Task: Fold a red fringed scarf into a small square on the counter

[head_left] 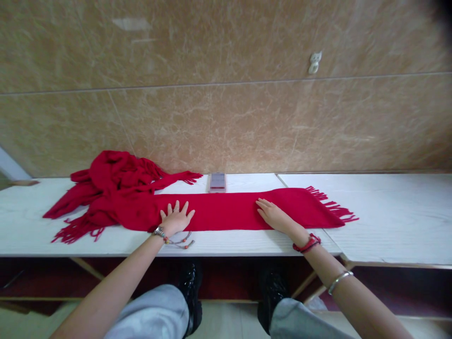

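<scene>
A red fringed scarf lies in a long flat strip along the white bench top, its fringe pointing right. My left hand rests on the strip's left part, fingers spread. On the right part, my right hand lies flat with its fingers stretched out and close together. Neither hand grips the cloth. To the left, the strip runs up to a crumpled heap of red fringed cloth; whether the heap is the same scarf or another one I cannot tell.
A small flat rectangular object lies behind the strip, near the wall. The white bench top extends to both sides, with dark open shelves below. A little white cat-shaped figure is on the brown tiled wall.
</scene>
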Available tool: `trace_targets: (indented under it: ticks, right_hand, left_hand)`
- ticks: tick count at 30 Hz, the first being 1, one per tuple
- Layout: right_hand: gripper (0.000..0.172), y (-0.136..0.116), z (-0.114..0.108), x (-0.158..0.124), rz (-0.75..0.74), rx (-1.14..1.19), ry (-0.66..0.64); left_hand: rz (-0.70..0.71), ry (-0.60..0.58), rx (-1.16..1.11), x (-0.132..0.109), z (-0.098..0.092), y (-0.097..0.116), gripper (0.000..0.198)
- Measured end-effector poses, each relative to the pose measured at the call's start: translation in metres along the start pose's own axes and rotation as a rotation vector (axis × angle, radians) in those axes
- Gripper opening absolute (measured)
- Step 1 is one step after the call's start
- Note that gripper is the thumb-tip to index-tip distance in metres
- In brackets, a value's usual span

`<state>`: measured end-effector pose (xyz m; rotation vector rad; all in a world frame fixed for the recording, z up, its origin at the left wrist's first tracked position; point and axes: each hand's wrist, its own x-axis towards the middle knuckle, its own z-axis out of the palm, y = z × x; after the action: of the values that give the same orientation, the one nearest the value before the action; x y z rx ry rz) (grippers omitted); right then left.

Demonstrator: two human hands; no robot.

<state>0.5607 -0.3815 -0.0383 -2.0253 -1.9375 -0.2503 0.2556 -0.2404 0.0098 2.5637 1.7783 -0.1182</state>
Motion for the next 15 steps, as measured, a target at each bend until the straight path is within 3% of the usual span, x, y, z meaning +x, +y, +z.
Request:
trace_targets:
  ticks: [2, 3, 4, 6, 8, 12, 15]
  right_hand:
    - [0.038, -0.004, -0.006, 0.000, -0.004, 0.009, 0.019]
    - [0.037, -0.007, -0.010, 0.001, -0.020, 0.021, 0.031]
    - [0.036, -0.012, -0.015, 0.001, -0.050, 0.044, 0.039]
    - [0.036, -0.025, -0.027, 0.000, -0.146, 0.116, 0.034]
    - [0.038, -0.042, -0.039, -0.001, -0.252, 0.195, -0.007]
    - [0.037, -0.071, -0.052, 0.000, -0.378, 0.218, -0.153]
    - [0.042, -0.079, -0.050, 0.003, -0.370, 0.141, -0.201]
  left_hand:
    - [0.050, 0.114, 0.042, -0.004, -0.005, 0.004, 0.058]
    - [0.151, 0.173, 0.052, -0.008, -0.009, 0.008, 0.055]
    - [0.296, 0.217, 0.046, -0.015, -0.013, 0.014, 0.052]
    - [0.696, 0.197, 0.011, -0.028, -0.021, 0.027, 0.045]
    - [0.928, 0.158, 0.037, -0.038, -0.025, 0.037, 0.038]
    - [0.974, 0.168, 0.121, -0.039, -0.021, 0.044, 0.039]
    - [0.959, 0.168, 0.062, -0.027, -0.016, 0.041, 0.041]
